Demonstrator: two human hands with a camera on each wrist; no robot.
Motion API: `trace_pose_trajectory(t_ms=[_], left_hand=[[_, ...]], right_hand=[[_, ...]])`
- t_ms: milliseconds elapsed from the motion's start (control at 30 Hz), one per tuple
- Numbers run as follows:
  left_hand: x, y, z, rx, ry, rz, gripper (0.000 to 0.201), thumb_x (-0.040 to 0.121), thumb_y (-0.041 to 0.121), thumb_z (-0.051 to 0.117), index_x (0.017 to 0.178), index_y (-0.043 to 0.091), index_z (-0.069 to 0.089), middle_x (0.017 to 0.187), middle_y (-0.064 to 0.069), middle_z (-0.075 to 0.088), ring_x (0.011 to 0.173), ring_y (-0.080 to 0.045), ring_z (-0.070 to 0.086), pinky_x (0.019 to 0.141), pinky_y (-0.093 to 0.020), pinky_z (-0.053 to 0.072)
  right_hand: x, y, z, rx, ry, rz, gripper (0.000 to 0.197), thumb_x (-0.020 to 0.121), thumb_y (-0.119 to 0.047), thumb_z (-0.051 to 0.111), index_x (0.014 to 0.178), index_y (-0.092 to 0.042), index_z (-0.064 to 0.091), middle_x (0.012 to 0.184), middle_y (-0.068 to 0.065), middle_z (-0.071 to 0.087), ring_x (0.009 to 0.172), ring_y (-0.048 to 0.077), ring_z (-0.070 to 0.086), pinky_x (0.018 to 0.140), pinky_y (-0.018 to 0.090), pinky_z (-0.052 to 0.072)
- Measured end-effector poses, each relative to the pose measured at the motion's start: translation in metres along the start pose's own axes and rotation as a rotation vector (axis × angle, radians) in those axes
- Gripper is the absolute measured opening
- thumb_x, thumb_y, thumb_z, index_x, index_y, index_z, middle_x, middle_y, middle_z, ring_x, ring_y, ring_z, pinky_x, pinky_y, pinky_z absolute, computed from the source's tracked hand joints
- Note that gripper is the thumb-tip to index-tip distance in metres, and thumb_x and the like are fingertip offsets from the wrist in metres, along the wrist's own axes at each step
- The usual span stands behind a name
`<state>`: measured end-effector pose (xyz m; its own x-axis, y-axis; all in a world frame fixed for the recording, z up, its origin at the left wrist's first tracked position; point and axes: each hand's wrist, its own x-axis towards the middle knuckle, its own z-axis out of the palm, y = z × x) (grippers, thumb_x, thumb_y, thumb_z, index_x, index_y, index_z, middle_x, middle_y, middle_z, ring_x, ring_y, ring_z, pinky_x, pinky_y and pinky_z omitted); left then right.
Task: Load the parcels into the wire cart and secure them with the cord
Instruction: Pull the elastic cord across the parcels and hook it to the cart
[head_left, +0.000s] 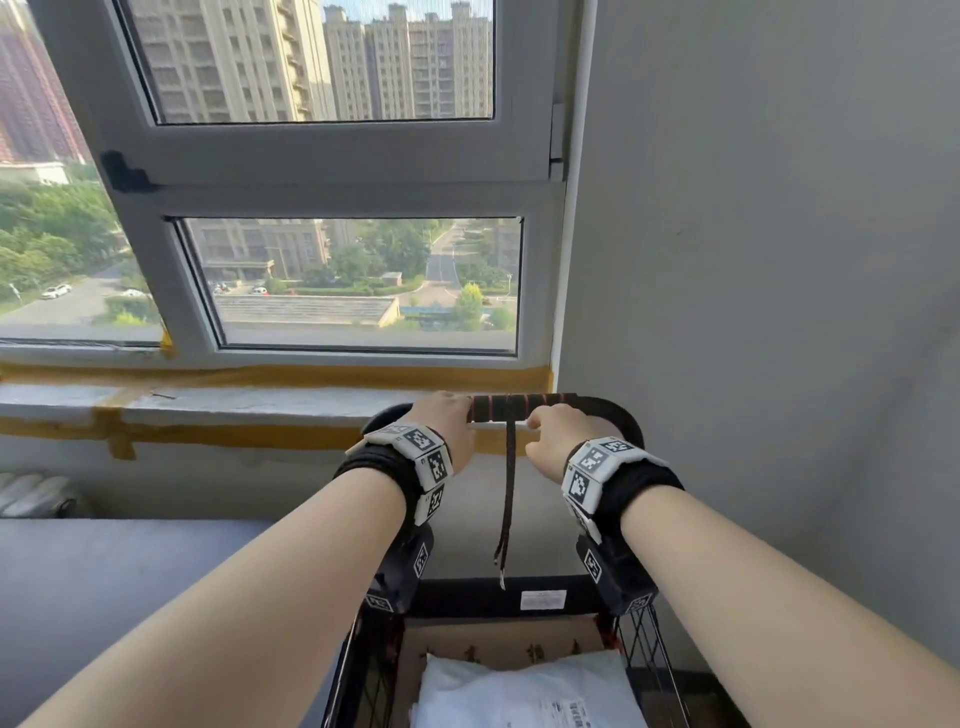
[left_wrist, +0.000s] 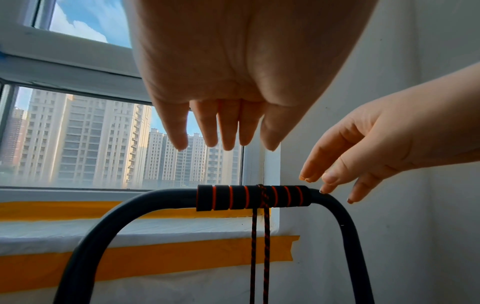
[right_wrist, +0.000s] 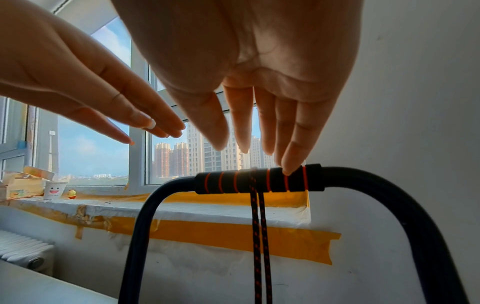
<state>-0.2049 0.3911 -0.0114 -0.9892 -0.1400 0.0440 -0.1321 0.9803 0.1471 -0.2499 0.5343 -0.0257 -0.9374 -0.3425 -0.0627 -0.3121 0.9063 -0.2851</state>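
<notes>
The cart's black handle with its orange-ringed foam grip (head_left: 519, 408) (left_wrist: 233, 198) (right_wrist: 228, 183) stands in front of me. A dark red-flecked cord (head_left: 509, 483) (left_wrist: 259, 246) (right_wrist: 259, 246) is knotted round the grip, and its two ends hang straight down. My left hand (head_left: 447, 421) (left_wrist: 226, 127) hovers at the grip's left end with straight fingers and holds nothing. My right hand (head_left: 553, 436) (right_wrist: 265, 123) is just right of the cord, fingers straight, one fingertip (right_wrist: 289, 168) touching the grip. Below, the wire cart (head_left: 639, 639) holds a cardboard box (head_left: 498, 644) and a white plastic parcel (head_left: 519, 691).
A windowsill edged with yellow tape (head_left: 260, 405) runs behind the handle, and a grey wall (head_left: 753, 312) stands close on the right. A white radiator (right_wrist: 23, 246) sits low at the left. A paper cup (right_wrist: 53, 190) and boxes stand on the sill. A grey flat surface (head_left: 104, 571) lies at the left.
</notes>
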Motion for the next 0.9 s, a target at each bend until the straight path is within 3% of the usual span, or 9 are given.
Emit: trace_pose_trajectory(t_ms=[100,233,333,433,567,733,800,900], left_hand=[[0.027,0.004,0.013,-0.021,-0.018,0.003,0.039,0.095,0.022,0.045,0.133,0.017,0.048,0.133,-0.004,0.051,0.119,-0.022,0.052,0.098,-0.031,0.041],[0.057,0.006,0.031,0.015,-0.064,0.016,0.041,0.096,0.02,0.044,0.136,0.011,0.043,0.14,-0.005,0.044,0.131,-0.021,0.038,0.11,-0.03,0.029],[0.074,0.004,0.047,0.076,-0.11,0.015,0.052,0.096,0.017,0.045,0.144,0.008,0.028,0.152,-0.008,0.028,0.143,-0.021,0.02,0.117,-0.031,0.016],[0.087,-0.002,0.06,0.077,-0.11,-0.002,0.062,0.093,0.012,0.048,0.148,0.008,0.02,0.155,-0.005,0.019,0.146,-0.019,0.012,0.119,-0.032,0.015],[0.091,-0.006,0.067,0.063,-0.067,0.006,0.062,0.091,0.008,0.044,0.148,0.01,0.02,0.155,-0.003,0.02,0.145,-0.018,0.013,0.119,-0.034,0.019],[0.084,-0.006,0.067,0.1,-0.12,0.007,0.07,0.093,0.005,0.041,0.151,0.011,0.003,0.159,-0.004,-0.001,0.147,-0.017,-0.001,0.119,-0.029,0.003],[0.076,-0.001,0.063,0.0,-0.088,0.017,0.06,0.096,0.008,0.041,0.15,0.01,0.015,0.159,-0.006,0.007,0.147,-0.019,0.005,0.118,-0.028,0.006],[0.048,0.015,0.069,-0.352,-0.011,-0.034,0.04,0.1,0.016,0.037,0.139,0.013,0.043,0.144,-0.008,0.044,0.134,-0.022,0.039,0.111,-0.03,0.029]], right_hand=[[0.025,0.012,0.016,0.057,-0.038,0.013,0.043,0.092,-0.014,0.048,0.135,-0.017,0.047,0.137,0.008,0.045,0.121,0.026,0.05,0.099,0.035,0.044],[0.053,0.018,0.038,0.122,-0.065,-0.014,0.047,0.091,-0.014,0.047,0.138,-0.022,0.045,0.14,0.007,0.044,0.128,0.024,0.043,0.102,0.034,0.042],[0.068,0.015,0.052,0.183,-0.048,-0.027,0.051,0.091,-0.011,0.045,0.14,-0.024,0.043,0.139,0.007,0.043,0.125,0.025,0.045,0.101,0.033,0.042],[0.079,0.014,0.062,0.215,-0.054,-0.039,0.052,0.09,-0.009,0.043,0.14,-0.022,0.043,0.137,0.01,0.043,0.125,0.027,0.045,0.103,0.034,0.039],[0.082,0.013,0.067,0.278,0.025,-0.081,0.037,0.092,-0.012,0.048,0.128,-0.013,0.057,0.13,0.008,0.054,0.12,0.024,0.051,0.1,0.031,0.041],[0.065,0.017,0.064,0.473,0.162,-0.064,0.022,0.09,-0.005,0.053,0.1,-0.014,0.07,0.107,-0.001,0.067,0.101,0.013,0.06,0.085,0.016,0.04],[0.054,0.019,0.064,0.52,0.147,-0.044,0.021,0.088,-0.002,0.055,0.091,-0.016,0.07,0.097,-0.003,0.066,0.089,0.01,0.058,0.08,0.016,0.042],[0.029,0.023,0.066,0.575,0.068,-0.063,0.026,0.084,0.0,0.059,0.072,-0.023,0.062,0.084,-0.004,0.066,0.081,0.011,0.059,0.076,0.019,0.046]])
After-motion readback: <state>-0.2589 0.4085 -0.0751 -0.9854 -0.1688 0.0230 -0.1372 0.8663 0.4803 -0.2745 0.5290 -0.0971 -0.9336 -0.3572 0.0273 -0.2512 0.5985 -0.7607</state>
